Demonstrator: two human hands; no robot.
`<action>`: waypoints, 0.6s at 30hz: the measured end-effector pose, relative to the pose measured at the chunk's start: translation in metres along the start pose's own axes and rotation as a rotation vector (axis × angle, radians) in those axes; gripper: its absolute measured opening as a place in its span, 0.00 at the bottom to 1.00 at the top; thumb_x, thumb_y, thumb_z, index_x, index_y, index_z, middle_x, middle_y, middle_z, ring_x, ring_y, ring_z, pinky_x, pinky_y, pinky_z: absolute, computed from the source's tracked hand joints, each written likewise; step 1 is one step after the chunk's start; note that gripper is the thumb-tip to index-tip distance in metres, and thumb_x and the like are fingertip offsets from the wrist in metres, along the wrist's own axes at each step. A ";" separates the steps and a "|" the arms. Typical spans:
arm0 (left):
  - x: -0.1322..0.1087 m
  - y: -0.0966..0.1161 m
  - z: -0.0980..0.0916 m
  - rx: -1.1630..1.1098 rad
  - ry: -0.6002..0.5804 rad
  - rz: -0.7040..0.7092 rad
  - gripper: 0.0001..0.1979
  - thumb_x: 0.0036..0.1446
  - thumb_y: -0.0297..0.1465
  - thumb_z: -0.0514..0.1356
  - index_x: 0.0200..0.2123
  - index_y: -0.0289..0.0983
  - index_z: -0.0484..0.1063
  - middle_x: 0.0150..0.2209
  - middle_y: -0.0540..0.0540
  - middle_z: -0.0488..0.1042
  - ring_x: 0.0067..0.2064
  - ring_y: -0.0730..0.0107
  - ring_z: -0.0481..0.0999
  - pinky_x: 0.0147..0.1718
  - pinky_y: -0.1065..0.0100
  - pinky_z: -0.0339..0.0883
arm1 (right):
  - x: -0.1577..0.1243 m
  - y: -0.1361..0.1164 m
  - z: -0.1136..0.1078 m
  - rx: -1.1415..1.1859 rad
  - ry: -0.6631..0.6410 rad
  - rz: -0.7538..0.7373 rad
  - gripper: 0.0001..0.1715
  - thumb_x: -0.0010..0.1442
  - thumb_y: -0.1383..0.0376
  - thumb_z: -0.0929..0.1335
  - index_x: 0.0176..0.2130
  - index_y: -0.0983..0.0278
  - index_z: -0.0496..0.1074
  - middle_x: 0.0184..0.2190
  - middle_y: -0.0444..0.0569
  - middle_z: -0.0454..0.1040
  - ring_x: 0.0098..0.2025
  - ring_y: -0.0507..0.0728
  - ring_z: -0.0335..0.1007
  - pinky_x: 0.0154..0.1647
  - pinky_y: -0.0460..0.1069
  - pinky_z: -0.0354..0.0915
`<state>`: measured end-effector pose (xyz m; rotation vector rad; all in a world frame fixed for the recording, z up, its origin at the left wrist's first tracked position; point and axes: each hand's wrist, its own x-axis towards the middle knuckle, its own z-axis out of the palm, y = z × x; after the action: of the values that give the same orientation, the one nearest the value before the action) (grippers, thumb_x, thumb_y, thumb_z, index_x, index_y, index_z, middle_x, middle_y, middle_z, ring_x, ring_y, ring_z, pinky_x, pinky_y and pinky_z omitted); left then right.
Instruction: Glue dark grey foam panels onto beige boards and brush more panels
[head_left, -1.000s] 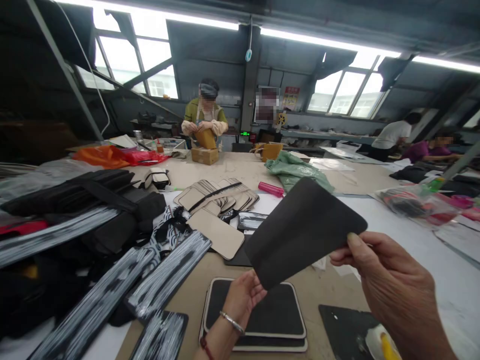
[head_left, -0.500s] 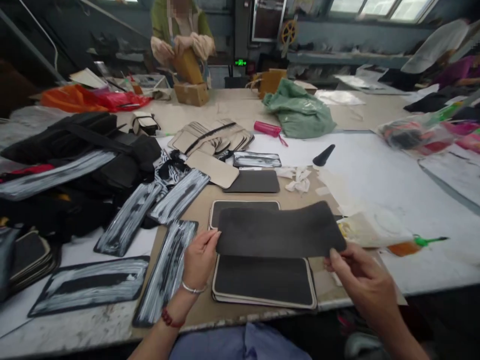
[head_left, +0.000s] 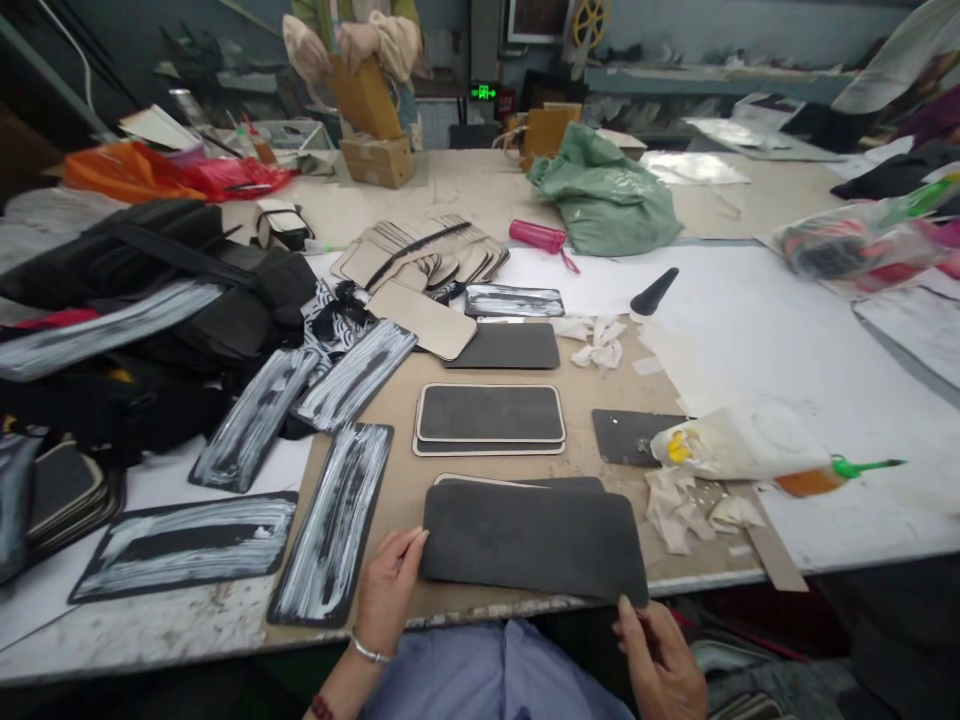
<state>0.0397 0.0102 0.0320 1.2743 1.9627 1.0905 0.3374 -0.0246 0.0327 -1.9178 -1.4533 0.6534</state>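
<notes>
A dark grey rounded sheet [head_left: 532, 540] lies along the near table edge, over a tan-edged panel [head_left: 480, 481] that peeks out behind it. My left hand [head_left: 386, 590] pinches the sheet's left end, fingers closed on it. My right hand [head_left: 660, 660] grips its lower right corner from below the table edge. Just beyond sits a small stack of dark panels with pale rims [head_left: 489, 418].
Black strips brushed with white glue [head_left: 336, 520] lie at the left, beside a heap of black bags [head_left: 150, 300]. A glue bottle in plastic wrap [head_left: 742, 445] and rags lie at the right. Fanned tan panels [head_left: 420, 260], a green bag [head_left: 607, 200] and another worker's hands [head_left: 352, 45] are farther back.
The sheet came down from in front of my face to the near table edge. It now lies nearer than the rimmed stack it hovered over. The view tilted down.
</notes>
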 end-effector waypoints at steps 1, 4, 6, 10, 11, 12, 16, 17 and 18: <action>0.002 0.000 0.000 -0.003 0.008 0.007 0.16 0.52 0.43 0.55 0.28 0.38 0.75 0.28 0.46 0.75 0.32 0.66 0.75 0.34 0.66 0.72 | 0.005 0.000 0.000 -0.010 0.013 -0.026 0.18 0.56 0.52 0.62 0.23 0.61 0.64 0.20 0.42 0.64 0.23 0.51 0.63 0.27 0.46 0.62; 0.011 -0.003 -0.003 -0.007 0.062 0.054 0.14 0.52 0.41 0.55 0.30 0.38 0.75 0.30 0.46 0.76 0.33 0.67 0.75 0.35 0.67 0.71 | 0.024 -0.006 0.002 -0.039 0.070 -0.107 0.20 0.55 0.51 0.62 0.22 0.62 0.63 0.19 0.41 0.63 0.22 0.50 0.61 0.27 0.45 0.60; 0.017 -0.005 -0.006 -0.005 0.108 0.088 0.13 0.52 0.39 0.56 0.31 0.38 0.75 0.31 0.46 0.76 0.34 0.67 0.75 0.36 0.67 0.71 | 0.035 -0.014 0.007 -0.047 0.086 -0.152 0.20 0.55 0.50 0.62 0.22 0.62 0.63 0.18 0.41 0.62 0.22 0.50 0.60 0.27 0.44 0.60; 0.031 -0.002 -0.024 0.015 0.234 0.169 0.11 0.53 0.37 0.56 0.30 0.37 0.75 0.31 0.46 0.76 0.33 0.69 0.75 0.36 0.69 0.71 | 0.052 -0.035 0.023 -0.006 0.042 -0.221 0.19 0.56 0.52 0.62 0.22 0.61 0.63 0.18 0.41 0.63 0.21 0.50 0.61 0.26 0.44 0.60; 0.036 0.000 -0.032 0.029 0.276 0.196 0.10 0.53 0.36 0.56 0.30 0.37 0.75 0.31 0.46 0.76 0.33 0.70 0.75 0.36 0.70 0.71 | 0.057 -0.042 0.028 0.002 0.032 -0.238 0.19 0.57 0.53 0.62 0.22 0.61 0.63 0.19 0.42 0.63 0.22 0.50 0.61 0.26 0.45 0.61; 0.042 0.003 -0.040 0.049 0.320 0.226 0.09 0.53 0.35 0.57 0.31 0.37 0.75 0.31 0.47 0.76 0.33 0.70 0.75 0.36 0.70 0.71 | 0.062 -0.051 0.033 0.006 0.027 -0.262 0.18 0.57 0.53 0.62 0.22 0.62 0.63 0.19 0.42 0.63 0.22 0.50 0.61 0.26 0.45 0.61; 0.070 0.016 -0.087 0.146 0.518 0.348 0.07 0.53 0.31 0.57 0.32 0.36 0.74 0.30 0.48 0.75 0.32 0.72 0.73 0.36 0.71 0.68 | 0.091 -0.091 0.061 0.007 0.016 -0.486 0.16 0.59 0.57 0.61 0.24 0.62 0.65 0.21 0.44 0.65 0.25 0.51 0.63 0.30 0.46 0.61; 0.076 0.019 -0.100 0.167 0.586 0.375 0.06 0.52 0.31 0.58 0.32 0.36 0.74 0.30 0.49 0.74 0.32 0.73 0.73 0.36 0.71 0.68 | 0.102 -0.101 0.070 0.000 -0.017 -0.549 0.15 0.59 0.58 0.61 0.26 0.62 0.66 0.23 0.45 0.67 0.27 0.52 0.64 0.32 0.46 0.61; 0.081 0.020 -0.114 0.177 0.662 0.384 0.06 0.51 0.31 0.59 0.31 0.36 0.74 0.30 0.49 0.74 0.32 0.73 0.72 0.37 0.71 0.67 | 0.116 -0.111 0.080 -0.016 -0.057 -0.592 0.15 0.60 0.58 0.60 0.28 0.62 0.67 0.25 0.47 0.69 0.29 0.52 0.66 0.33 0.46 0.62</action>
<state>-0.0731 0.0507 0.1070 1.5685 2.3809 1.7324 0.2386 0.1229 0.0598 -1.3729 -1.9428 0.4153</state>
